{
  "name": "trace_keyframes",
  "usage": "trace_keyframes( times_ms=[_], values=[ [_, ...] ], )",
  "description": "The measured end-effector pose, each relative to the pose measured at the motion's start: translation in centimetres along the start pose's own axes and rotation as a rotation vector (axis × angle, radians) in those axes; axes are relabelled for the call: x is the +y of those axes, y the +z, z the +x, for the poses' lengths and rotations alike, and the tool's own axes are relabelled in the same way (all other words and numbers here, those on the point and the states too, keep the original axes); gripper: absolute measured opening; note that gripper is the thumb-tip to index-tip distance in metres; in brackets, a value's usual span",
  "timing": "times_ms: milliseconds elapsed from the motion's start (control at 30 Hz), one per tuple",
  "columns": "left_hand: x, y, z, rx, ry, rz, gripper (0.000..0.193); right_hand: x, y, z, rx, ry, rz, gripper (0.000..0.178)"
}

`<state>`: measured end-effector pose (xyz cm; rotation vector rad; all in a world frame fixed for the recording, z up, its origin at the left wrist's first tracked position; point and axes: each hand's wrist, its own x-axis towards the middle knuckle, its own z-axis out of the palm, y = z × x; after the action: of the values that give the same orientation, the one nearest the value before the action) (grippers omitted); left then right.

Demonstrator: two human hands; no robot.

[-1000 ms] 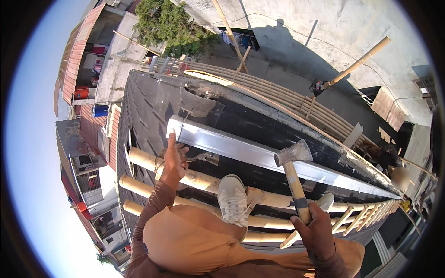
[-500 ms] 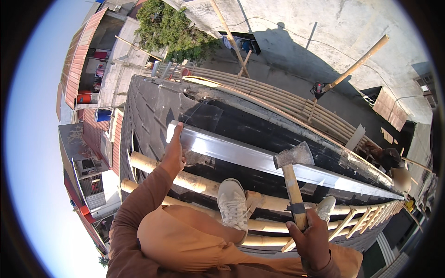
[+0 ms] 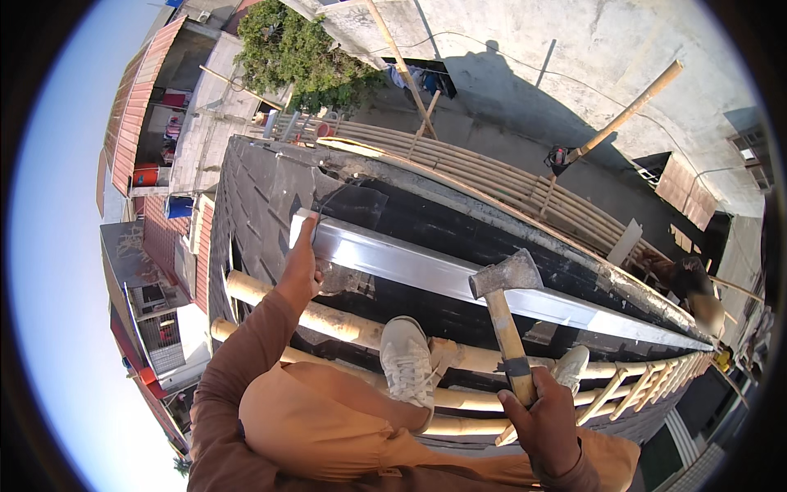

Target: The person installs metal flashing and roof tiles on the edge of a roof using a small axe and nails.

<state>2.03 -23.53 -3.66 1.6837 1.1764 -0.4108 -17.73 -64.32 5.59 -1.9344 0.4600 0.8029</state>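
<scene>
While the half-curled left hand [image 3: 302,264] clasps the metal beam [image 3: 393,254], apparently steadying it, the right hand [image 3: 545,422] is wrapped around the hammer [image 3: 502,320].

Hard, bright sunlight fills the scene, glaring off the metal beam [image 3: 443,275] and casting a dark, person-shaped shadow [image 3: 492,72] on the pale wall [image 3: 631,57]. The sky [image 3: 70,312] burns to white at lower left. Straight edges bow toward the black rim; 1 patch [image 3: 706,313] at right is blurred.
</scene>
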Motion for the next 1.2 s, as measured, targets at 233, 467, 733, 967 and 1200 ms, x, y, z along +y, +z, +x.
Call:
trace_keyframes(
  times_ms=[233,467,733,967,1200],
  values=[
    [0.5,0.0,0.1,-0.017,0.012,0.032,0.070,0.3,0.0,0.0,0.024,-0.044,0.013,0.034],
    [0.2,-0.9,0.4,0.027,0.056,0.136,0.084,0.5,0.0,0.2,0.012,-0.065,0.024,0.036],
    [0.3,-0.1,-0.6,0.009,0.135,0.100,0.074,1.1,0.1,0.6,0.032,-0.127,-0.008,0.037],
    [1.0,0.6,-0.9,0.009,0.136,0.085,0.069,0.9,-0.2,0.9,0.003,-0.089,-0.015,0.036],
    [1.1,-0.8,-0.6,0.028,0.100,0.124,0.075,0.2,0.6,0.7,-0.019,-0.112,-0.022,0.035]
  ],
)
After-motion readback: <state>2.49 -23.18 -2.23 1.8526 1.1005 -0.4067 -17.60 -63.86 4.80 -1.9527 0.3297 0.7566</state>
